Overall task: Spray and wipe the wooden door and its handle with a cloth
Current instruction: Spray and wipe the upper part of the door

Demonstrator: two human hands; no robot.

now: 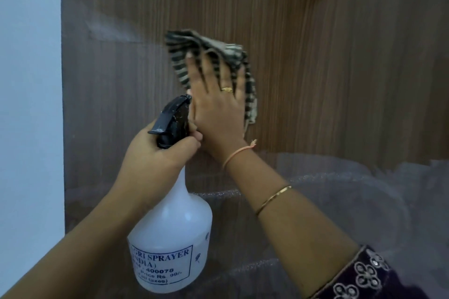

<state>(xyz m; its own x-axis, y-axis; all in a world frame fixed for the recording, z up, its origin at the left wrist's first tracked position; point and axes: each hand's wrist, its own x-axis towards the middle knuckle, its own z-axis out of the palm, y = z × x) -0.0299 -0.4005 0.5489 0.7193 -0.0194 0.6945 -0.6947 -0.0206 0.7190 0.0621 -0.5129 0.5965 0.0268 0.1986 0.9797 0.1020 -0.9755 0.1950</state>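
The brown wooden door (315, 56) fills most of the view. My right hand (218, 104) lies flat with spread fingers, pressing a black-and-white striped cloth (206, 46) against the door's middle. Just left of it, my left hand (155, 153) grips the neck of a white spray bottle (172, 226) with a black trigger head (172, 119), nozzle pointing up toward the door. A faint pale mist streak (109, 31) shows on the door left of the cloth. The door handle is not in view.
A pale blue-white wall (29, 104) borders the door on the left. A sheer, glittery grey fabric (340, 189) hangs across the lower right of the view, over my right forearm's side.
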